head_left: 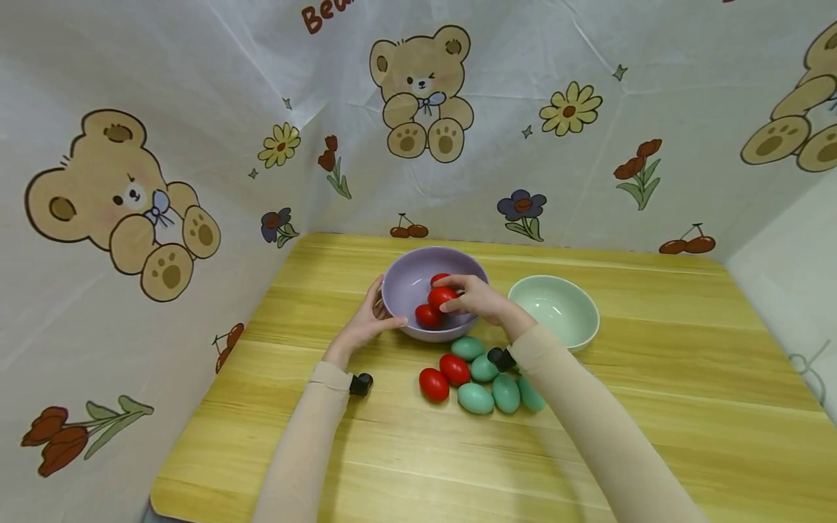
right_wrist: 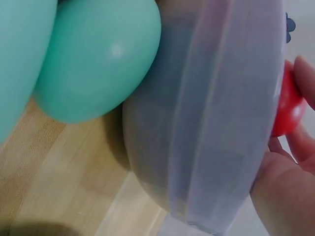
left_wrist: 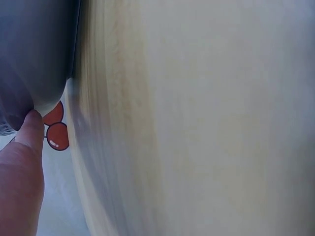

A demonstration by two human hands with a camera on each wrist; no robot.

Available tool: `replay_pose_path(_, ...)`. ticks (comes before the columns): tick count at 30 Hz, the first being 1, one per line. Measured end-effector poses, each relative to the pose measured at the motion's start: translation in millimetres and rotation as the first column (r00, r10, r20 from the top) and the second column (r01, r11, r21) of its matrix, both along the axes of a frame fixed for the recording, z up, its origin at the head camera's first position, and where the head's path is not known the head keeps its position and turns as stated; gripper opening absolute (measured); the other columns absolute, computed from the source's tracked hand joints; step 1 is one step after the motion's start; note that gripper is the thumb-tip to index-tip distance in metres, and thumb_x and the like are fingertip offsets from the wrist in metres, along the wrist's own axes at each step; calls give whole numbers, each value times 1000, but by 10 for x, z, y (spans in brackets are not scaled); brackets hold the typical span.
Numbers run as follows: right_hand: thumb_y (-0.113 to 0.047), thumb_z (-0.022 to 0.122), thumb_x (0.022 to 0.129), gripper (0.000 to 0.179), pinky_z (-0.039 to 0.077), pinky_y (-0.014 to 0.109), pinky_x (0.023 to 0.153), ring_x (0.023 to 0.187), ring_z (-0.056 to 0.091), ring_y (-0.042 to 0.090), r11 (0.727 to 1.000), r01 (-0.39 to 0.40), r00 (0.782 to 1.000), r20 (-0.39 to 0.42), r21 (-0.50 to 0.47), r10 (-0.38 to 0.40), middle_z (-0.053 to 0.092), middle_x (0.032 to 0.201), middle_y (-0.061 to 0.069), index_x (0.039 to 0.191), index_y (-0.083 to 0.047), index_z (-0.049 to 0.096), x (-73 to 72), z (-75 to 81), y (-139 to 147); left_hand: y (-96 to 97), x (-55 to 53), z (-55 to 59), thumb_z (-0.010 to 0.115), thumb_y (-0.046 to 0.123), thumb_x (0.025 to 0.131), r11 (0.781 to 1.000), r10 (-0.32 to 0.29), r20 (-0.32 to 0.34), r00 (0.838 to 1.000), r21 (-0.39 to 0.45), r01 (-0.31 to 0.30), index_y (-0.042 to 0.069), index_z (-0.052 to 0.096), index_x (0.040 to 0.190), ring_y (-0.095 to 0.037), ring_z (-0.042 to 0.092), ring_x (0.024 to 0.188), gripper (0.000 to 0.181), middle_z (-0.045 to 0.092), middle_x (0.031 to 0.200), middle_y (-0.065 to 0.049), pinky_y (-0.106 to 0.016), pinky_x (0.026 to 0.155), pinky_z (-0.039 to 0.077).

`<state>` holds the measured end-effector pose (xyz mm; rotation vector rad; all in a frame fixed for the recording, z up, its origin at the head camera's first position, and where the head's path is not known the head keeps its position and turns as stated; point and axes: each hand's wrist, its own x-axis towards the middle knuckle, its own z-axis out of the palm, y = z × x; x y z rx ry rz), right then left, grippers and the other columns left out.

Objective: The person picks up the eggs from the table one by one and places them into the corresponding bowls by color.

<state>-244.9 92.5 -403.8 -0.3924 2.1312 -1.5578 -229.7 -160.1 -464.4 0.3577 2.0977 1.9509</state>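
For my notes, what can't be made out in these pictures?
Head view: rear red egg, partly hidden by the right hand.
Head view: rightmost green egg, partly covered by the right sleeve.
Left wrist view: left hand, cut off by the picture's left edge.
Right wrist view: inside of the purple bowl, hidden by its wall.

White backdrop (head_left: 497, 43) printed with bears (head_left: 425, 65), flowers (head_left: 570, 111), cherries (head_left: 701, 244); yellow wood-grain table (head_left: 686, 392) below

The table (head_left: 392, 465) has a yellow wood-grain top with a rounded front left corner. A purple bowl (head_left: 408, 283) stands toward its rear edge, with a pale green bowl (head_left: 556, 309) near it on the right. Two red eggs (head_left: 434, 385), touching, and several green eggs (head_left: 475, 398) lie grouped in front of the purple bowl.
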Motion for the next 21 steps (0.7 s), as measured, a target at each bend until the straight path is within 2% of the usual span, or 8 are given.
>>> replay_pose_path(4,-1,64,83,51,49,42,86,107,49,34,998,-6,999,36,60,3,44,129,20,131,1,49,-55,-31,-22,7,46,101,73,2,78,1000,-19,4,1000,-5,19,12,-4,149,-32,11,137,105,4,152,-17,-37,109,19)
replay_pose_path(9,-4,65,83,51,51,36,84,108,47,33,991,-26,999,39,130,21,44,130,17,132,-2,50,-104,-45,-49,17,73,149,72,2,79,999,-24,-11,1000,-22,24,11,-4,149,-33,11,137,103,4,152,-19,-37,109,19)
replay_pose_path(21,-2,65,83,54,49,37,87,112,42,33,992,-32,997,73,125,23,40,132,18,134,-2,47,-164,-91,-78,20,78,153,72,2,79,999,-28,2,1000,-18,28,12,-4,149,-31,10,137,103,4,152,-17,-35,109,19)
